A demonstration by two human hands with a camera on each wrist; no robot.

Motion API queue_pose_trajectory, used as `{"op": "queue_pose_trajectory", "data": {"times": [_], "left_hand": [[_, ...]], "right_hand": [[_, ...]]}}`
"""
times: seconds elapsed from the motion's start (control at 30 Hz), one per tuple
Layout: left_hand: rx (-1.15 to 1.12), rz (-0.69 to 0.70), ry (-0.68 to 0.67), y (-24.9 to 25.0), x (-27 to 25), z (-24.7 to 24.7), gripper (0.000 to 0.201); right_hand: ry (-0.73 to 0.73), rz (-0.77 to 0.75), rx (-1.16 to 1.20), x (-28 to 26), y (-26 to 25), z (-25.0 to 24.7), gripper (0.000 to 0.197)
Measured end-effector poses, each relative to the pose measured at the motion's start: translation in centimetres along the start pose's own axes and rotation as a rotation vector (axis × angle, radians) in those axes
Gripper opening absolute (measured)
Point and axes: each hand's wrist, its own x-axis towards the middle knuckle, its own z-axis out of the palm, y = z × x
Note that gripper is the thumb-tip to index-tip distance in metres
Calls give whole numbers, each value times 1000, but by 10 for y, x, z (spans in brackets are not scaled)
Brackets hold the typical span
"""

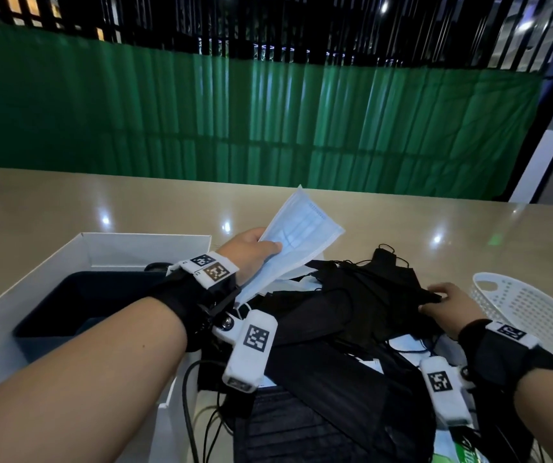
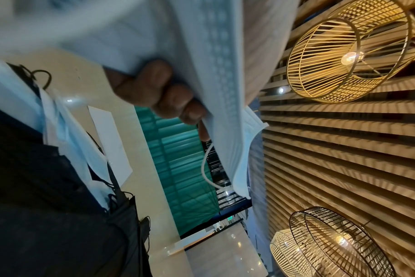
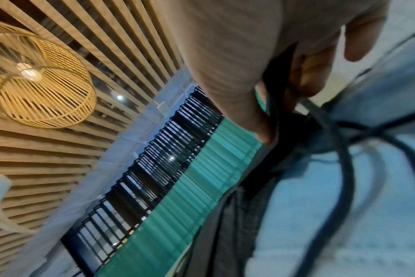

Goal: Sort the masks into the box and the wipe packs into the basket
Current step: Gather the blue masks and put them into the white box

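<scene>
My left hand (image 1: 255, 250) grips a light blue mask (image 1: 296, 240) and holds it up over the table, just right of the white box (image 1: 141, 243); the left wrist view shows curled fingers (image 2: 168, 95) around that blue mask (image 2: 216, 78). A pile of black masks (image 1: 362, 302) with some blue ones lies in front of me. My right hand (image 1: 448, 307) pinches the edge of a black mask (image 1: 430, 297) at the pile's right side; thumb and fingers (image 3: 308, 75) close on the dark fabric (image 3: 278, 75). A green wipe pack (image 1: 462, 451) peeks out at the bottom right.
The white perforated basket (image 1: 535, 309) stands at the right edge, beside my right hand. The box has a dark blue inner tray (image 1: 77, 295). Black cables (image 1: 198, 412) run along the near edge. The beige table (image 1: 435, 222) ends at a green curtain behind.
</scene>
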Motion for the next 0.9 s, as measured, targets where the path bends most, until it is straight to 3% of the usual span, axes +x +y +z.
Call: {"op": "queue_pose_trajectory", "data": {"times": [0.17,0.33,0.53,0.6,0.73,0.9], "left_hand": [[-5,0,21,-2,2,0,26],[-13,-10,54,-2,0,2,27],[-38,-12,76,-2,-1,2,24],[-38,-16,78,-2,-1,2,18],[-51,-23,81,-1,-2,3,17],[-48,-17,76,-2,-1,1,18]], "right_hand": [[-2,-206,270,-18,-41,-9,32],[-18,-411,463,-40,-81,-15,32],[-51,-543,584,-51,-103,-13,31],[-93,-510,570,-47,-102,-5,30],[-289,-291,615,-38,-87,20,23],[-467,-216,133,-35,-60,36,41]]}}
